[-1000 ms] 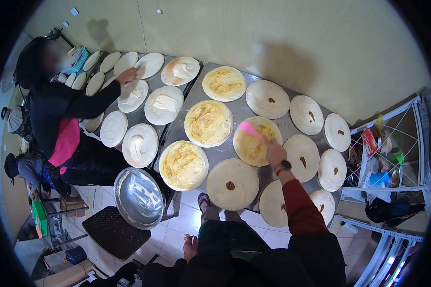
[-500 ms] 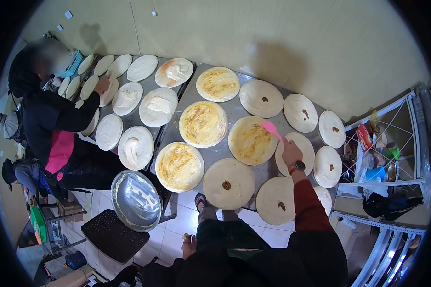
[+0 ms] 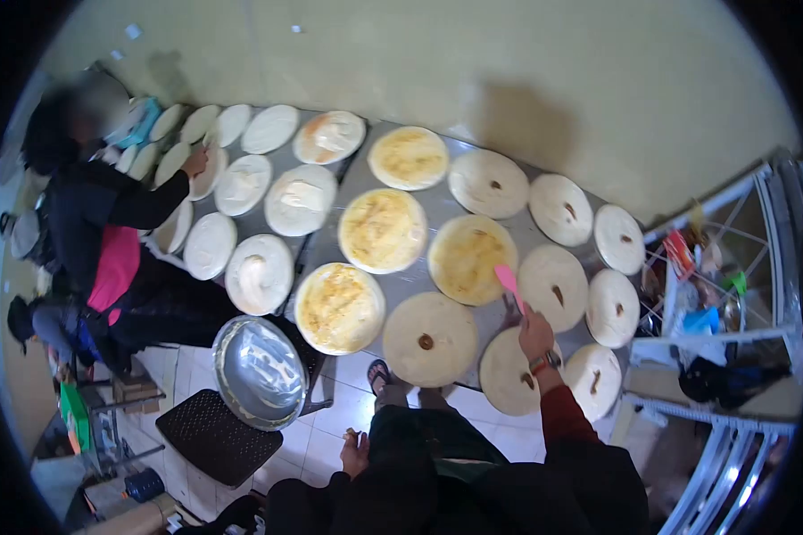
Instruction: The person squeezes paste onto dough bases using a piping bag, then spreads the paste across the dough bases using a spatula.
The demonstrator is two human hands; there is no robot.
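Note:
My right hand point(image 3: 536, 337) is closed around the handle of a pink spatula point(image 3: 506, 278). The blade is at the lower right edge of a round of dough point(image 3: 469, 259) smeared with yellow-brown spread. Below the hand lies a plain round point(image 3: 506, 379) with a brown dab on it, partly covered by my wrist. Another dabbed round point(image 3: 553, 299) sits just beyond. Low beside my body, my left hand point(image 3: 354, 456) has its fingers curled; what they hold, if anything, is too small to name. A dough round with a central brown dab point(image 3: 430, 352) lies closest to me.
A co-worker point(image 3: 120, 205) reaches over cream-topped rounds point(image 3: 260, 274) on the left table. A large metal basin point(image 3: 263, 415) with white residue stands by a dark perforated stool point(image 3: 207, 446). A cluttered white rack point(image 3: 732, 343) borders the right side; a wall runs behind.
My right hand and the spatula have moved down toward me, from the upper right of the smeared round to its lower right edge. My left hand stays low.

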